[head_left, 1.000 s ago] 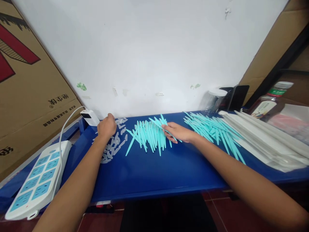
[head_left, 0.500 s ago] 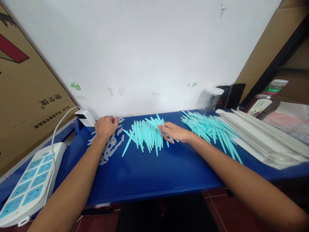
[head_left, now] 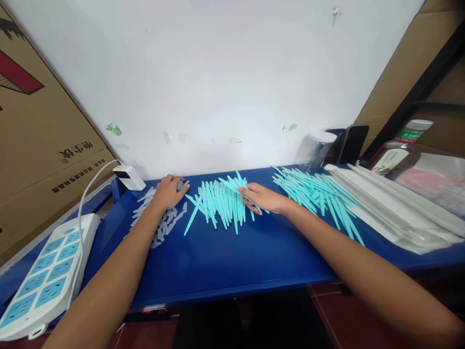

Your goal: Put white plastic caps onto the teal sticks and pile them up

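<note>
My right hand (head_left: 259,198) is closed around several slim turquoise eyebrow razors (head_left: 234,184), their ends jutting out on both sides of the fingers. Just left of it, a row of similar razors (head_left: 218,206) lies side by side on the blue table, silvery at the far ends. My left hand (head_left: 169,192) rests over a scatter of small translucent caps (head_left: 169,220), fingers apart. A few caps show between its thumb and forefinger; others lie under the palm, hidden.
To the right lies another razor pile (head_left: 316,191), beside white flat sleeves (head_left: 395,208). Behind stand a lidded clear jar (head_left: 317,150) and a bottle (head_left: 399,145). A power strip (head_left: 51,271) and a white corded device (head_left: 129,178) occupy the left. A wall (head_left: 232,87) closes off the back.
My left hand has gone from curled fingers to spread ones and shifted slightly right over the caps. The right hand has stayed in place with its razors.
</note>
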`<act>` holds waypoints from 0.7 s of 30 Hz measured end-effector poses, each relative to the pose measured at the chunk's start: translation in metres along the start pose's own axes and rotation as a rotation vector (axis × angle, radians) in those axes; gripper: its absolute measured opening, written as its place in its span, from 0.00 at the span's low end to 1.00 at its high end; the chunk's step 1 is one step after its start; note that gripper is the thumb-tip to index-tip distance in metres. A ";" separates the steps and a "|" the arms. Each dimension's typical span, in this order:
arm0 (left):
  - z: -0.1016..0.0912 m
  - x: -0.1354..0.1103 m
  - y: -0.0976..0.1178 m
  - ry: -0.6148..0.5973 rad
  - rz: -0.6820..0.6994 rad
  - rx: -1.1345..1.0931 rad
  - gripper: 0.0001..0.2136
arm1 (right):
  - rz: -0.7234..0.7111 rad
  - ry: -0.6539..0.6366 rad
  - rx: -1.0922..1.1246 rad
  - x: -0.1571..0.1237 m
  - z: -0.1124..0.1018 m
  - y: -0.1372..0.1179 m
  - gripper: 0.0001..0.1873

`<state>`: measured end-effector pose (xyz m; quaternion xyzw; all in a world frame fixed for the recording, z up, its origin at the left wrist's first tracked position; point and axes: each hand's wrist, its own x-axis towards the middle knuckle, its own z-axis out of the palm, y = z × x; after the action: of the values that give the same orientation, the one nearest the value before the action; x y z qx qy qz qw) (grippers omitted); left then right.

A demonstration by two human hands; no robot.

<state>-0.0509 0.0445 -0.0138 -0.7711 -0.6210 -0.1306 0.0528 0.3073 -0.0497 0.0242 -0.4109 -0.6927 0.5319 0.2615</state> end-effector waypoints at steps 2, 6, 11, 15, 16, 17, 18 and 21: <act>-0.002 -0.001 0.002 0.053 -0.032 0.027 0.26 | 0.001 -0.002 0.002 0.001 -0.001 0.002 0.24; -0.005 -0.003 0.005 0.025 -0.020 0.058 0.20 | -0.002 -0.010 0.012 0.003 -0.002 0.007 0.24; -0.007 -0.005 0.009 0.025 -0.048 0.079 0.21 | -0.009 -0.012 0.022 0.004 -0.003 0.013 0.24; -0.011 -0.007 0.013 0.047 -0.066 0.085 0.25 | -0.002 -0.017 0.020 0.003 -0.003 0.012 0.24; -0.013 -0.008 0.014 0.051 -0.070 0.087 0.25 | 0.008 -0.019 0.013 0.003 -0.003 0.011 0.24; -0.015 -0.008 0.015 0.065 -0.075 0.085 0.26 | 0.018 -0.019 0.007 0.002 -0.003 0.009 0.24; -0.018 -0.008 0.017 0.094 -0.081 0.070 0.26 | 0.025 -0.016 0.005 0.002 -0.003 0.008 0.24; -0.028 -0.007 0.023 0.273 -0.132 -0.176 0.24 | 0.028 -0.010 0.008 0.000 -0.002 0.003 0.24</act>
<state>-0.0339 0.0258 0.0133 -0.7054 -0.6435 -0.2909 0.0603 0.3096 -0.0488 0.0220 -0.4169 -0.6861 0.5402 0.2522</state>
